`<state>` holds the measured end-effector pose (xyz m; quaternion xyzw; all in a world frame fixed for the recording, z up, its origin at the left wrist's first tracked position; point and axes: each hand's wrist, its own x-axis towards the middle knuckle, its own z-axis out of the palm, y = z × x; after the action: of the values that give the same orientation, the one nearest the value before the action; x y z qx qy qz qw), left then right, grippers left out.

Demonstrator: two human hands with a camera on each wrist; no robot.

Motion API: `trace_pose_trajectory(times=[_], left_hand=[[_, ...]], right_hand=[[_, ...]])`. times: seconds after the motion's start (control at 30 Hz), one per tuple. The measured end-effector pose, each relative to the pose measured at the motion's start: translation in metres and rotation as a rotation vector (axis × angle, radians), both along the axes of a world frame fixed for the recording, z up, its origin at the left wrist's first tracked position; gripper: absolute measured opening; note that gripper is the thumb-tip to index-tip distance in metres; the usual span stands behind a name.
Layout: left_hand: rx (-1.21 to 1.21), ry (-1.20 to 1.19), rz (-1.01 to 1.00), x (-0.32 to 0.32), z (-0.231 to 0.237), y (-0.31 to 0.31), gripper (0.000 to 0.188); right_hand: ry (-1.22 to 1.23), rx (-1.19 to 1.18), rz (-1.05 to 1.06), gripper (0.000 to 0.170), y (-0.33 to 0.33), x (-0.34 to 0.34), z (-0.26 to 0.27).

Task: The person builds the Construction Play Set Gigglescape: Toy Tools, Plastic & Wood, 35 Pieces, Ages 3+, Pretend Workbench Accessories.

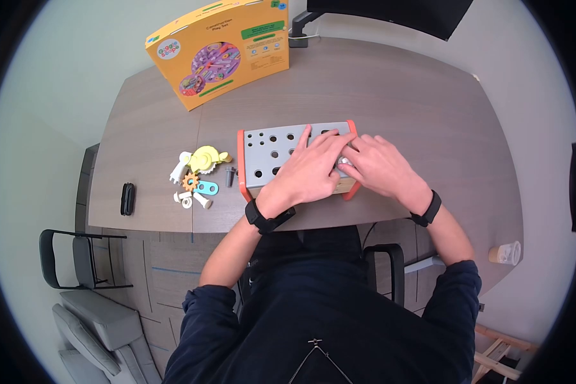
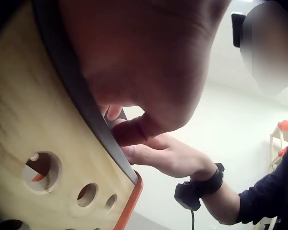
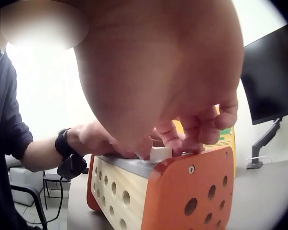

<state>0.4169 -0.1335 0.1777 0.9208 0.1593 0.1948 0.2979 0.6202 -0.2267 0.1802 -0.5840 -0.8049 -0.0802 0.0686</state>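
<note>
A toy workbench with a grey, hole-dotted top (image 1: 262, 155), wooden sides (image 2: 43, 129) and orange end panels (image 3: 187, 191) stands before me. My left hand (image 1: 310, 169) rests across the top, fingers extended toward its right end. At that end my right hand (image 1: 384, 166) pinches a small white plastic piece (image 3: 160, 154) between thumb and fingers, low against the grey surface beside the orange panel. The piece looks like a block-shaped bolt head; its lower part is hidden. Both hands' fingertips nearly meet there.
Left of the workbench lie a yellow toy saw (image 1: 205, 159), an orange gear (image 1: 191, 182), a blue strip (image 1: 206, 187), a grey bolt (image 1: 230, 176) and several white pieces (image 1: 202, 200). Behind stands a yellow box (image 1: 249, 57). A black case (image 1: 128, 199) lies far left; a cup (image 1: 505, 253) is at right.
</note>
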Motion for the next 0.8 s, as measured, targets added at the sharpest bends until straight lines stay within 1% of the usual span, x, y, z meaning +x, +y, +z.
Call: trace_pose_trajectory(times=[0.1,0.3,0.4,0.5,0.57,0.63,0.7,0.77,0.8], left_hand=[[0.062,0.008,-0.006,0.006,-0.014,0.002,0.071],[0.292,0.003,0.039,0.016,-0.043,0.002,0.071],[0.353,-0.007,0.059,0.016,-0.046,0.001,0.067],[0.383,-0.038,0.067,0.015,-0.041,-0.004,0.061],[0.453,-0.088,0.069,0.01,-0.04,-0.006,0.06],[0.361,-0.215,0.068,-0.011,-0.027,-0.012,0.053],[0.17,-0.248,0.048,-0.043,-0.009,-0.014,0.051],[0.142,-0.256,0.242,-0.088,-0.003,-0.004,0.038],[0.077,-0.244,0.376,-0.112,-0.006,0.004,0.031]], right_hand=[[0.016,0.02,-0.011,0.028,-0.002,-0.001,-0.004],[-0.033,-0.022,-0.071,0.028,-0.005,-0.01,-0.001],[-0.02,-0.055,-0.134,0.026,-0.006,-0.013,-0.005],[0.101,-0.02,-0.213,0.025,-0.01,-0.018,-0.011],[0.126,0.094,-0.253,0.027,-0.014,-0.019,-0.019],[0.167,0.166,-0.297,0.027,-0.012,-0.032,-0.018],[0.215,0.182,-0.372,0.026,-0.021,-0.049,0.0],[0.4,0.233,-0.371,0.02,-0.03,-0.065,0.005],[0.493,0.253,-0.374,0.017,-0.036,-0.073,0.003]])
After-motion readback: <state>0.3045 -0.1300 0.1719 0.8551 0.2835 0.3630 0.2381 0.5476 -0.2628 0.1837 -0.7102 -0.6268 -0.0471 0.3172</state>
